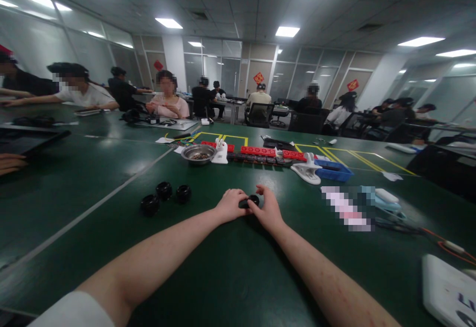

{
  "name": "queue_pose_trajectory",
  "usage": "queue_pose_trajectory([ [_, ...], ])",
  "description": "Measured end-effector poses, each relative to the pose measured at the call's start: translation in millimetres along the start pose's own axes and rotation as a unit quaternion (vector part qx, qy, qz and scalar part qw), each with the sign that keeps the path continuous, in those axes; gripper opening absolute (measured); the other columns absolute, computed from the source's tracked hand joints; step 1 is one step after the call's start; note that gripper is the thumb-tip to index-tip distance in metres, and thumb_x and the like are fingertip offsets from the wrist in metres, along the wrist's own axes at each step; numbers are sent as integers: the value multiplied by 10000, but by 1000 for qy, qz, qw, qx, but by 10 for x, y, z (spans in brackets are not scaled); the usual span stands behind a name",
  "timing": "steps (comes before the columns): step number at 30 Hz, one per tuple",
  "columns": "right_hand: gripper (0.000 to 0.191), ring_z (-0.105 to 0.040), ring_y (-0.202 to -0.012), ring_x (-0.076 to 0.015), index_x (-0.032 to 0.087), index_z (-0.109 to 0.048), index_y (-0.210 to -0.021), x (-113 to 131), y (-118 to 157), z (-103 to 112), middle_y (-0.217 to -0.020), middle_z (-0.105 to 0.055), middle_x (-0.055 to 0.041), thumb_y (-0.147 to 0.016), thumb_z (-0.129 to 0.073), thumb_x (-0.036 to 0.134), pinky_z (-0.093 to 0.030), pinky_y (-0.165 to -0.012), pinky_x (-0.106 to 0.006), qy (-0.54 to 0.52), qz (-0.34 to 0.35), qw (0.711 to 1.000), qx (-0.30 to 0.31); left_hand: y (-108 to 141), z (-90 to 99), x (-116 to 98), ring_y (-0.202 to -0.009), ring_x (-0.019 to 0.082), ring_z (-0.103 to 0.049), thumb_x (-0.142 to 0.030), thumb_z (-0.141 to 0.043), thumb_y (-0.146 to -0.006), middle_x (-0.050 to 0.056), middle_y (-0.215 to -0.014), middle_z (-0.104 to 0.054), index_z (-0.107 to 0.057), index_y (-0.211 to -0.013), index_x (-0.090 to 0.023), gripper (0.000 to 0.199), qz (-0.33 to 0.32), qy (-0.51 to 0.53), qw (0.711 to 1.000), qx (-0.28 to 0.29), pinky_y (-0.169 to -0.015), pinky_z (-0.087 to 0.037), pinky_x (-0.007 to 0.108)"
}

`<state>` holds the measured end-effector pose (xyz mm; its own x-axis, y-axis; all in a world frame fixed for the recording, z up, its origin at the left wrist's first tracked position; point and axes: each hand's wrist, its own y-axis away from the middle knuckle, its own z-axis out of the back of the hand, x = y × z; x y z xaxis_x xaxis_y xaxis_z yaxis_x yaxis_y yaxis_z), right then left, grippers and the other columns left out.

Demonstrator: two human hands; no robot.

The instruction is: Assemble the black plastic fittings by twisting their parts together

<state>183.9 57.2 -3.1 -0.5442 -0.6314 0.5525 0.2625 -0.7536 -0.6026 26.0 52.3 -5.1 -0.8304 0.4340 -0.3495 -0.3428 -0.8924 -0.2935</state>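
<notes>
Leftward on the dark green counter (208,272), I see three glossy, black, rounded pieces (164,191). Mid-counter, my left hand (232,203) shares a narrow grip on a small black round part (255,199) with my right hand (270,208); I should steady it evenly from both sides.
</notes>
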Motion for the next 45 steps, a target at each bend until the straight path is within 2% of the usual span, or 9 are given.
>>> queue_pose_trajectory([
  [4,423,-508,-817,-227,139,-439,-1058,-6,-9,-11,-847,-526,-71,-674,-552,278,-425,-762,-402,4,-6,1000,0,9,11,-15,-931,229,-492,-469,-599,-683,41,-976,-570,-605,-926,-200,363,-2,0,1000,-1,-847,-370,355],
  [10,410,-517,-868,-203,160,-423,-1077,7,-1,-4,-904,-553,-63,-672,-490,167,-421,-809,-368,-8,13,1000,17,-6,-5,4,-927,227,-497,-475,-606,-673,35,-984,-570,-615,-898,-212,346,-6,-3,1000,0,-852,-367,356],
  [14,439,-494,-930,-234,152,-413,-1105,-9,3,-2,-977,-535,-95,-691,-524,246,-400,-834,-405,-2,12,1000,6,-5,-18,19,-933,230,-495,-476,-610,-669,42,-990,-570,-610,-922,-202,373,-5,-4,1000,-1,-863,-360,358],
  [18,471,-493,-898,-244,141,-419,-1103,-28,0,-17,-942,-528,-96,-681,-561,294,-407,-810,-418,4,4,1000,-2,2,-19,21,-932,229,-491,-479,-596,-682,43,-981,-567,-602,-939,-197,381,-6,-3,1000,-3,-856,-364,353],
  [26,422,-529,-869,-195,170,-413,-1096,4,3,-4,-910,-567,-53,-679,-477,150,-422,-814,-360,-18,12,999,25,-2,-22,34,-928,227,-491,-504,-594,-675,38,-977,-564,-612,-912,-213,376,-11,1,1000,-1,-860,-355,353],
  [31,467,-498,-927,-235,160,-405,-1121,15,-3,13,-981,-532,-92,-682,-544,239,-401,-832,-410,-12,6,1000,7,1,-15,19,-930,229,-489,-478,-602,-677,43,-980,-565,-602,-934,-199,380,-8,1,1000,-4,-858,-356,354],
  [38,431,-518,-838,-206,169,-421,-1091,-12,2,-13,-872,-542,-53,-674,-526,186,-429,-790,-377,-14,6,1000,14,1,4,1,-926,229,-493,-462,-608,-672,37,-988,-565,-610,-910,-210,347,-4,1,1000,2,-854,-358,357],
  [42,472,-507,-904,-197,165,-406,-1109,-22,14,-22,-950,-545,-61,-647,-494,121,-411,-835,-360,-18,16,1000,18,-1,2,3,-934,227,-491,-468,-606,-675,32,-978,-569,-605,-922,-214,353,-2,1,1000,4,-858,-357,359],
  [45,463,-488,-931,-224,145,-400,-1124,-35,10,-23,-993,-526,-93,-681,-521,194,-397,-840,-400,-7,5,1000,0,0,0,4,-938,226,-488,-482,-605,-675,33,-979,-567,-600,-935,-214,374,-2,3,1000,4,-869,-350,363],
])
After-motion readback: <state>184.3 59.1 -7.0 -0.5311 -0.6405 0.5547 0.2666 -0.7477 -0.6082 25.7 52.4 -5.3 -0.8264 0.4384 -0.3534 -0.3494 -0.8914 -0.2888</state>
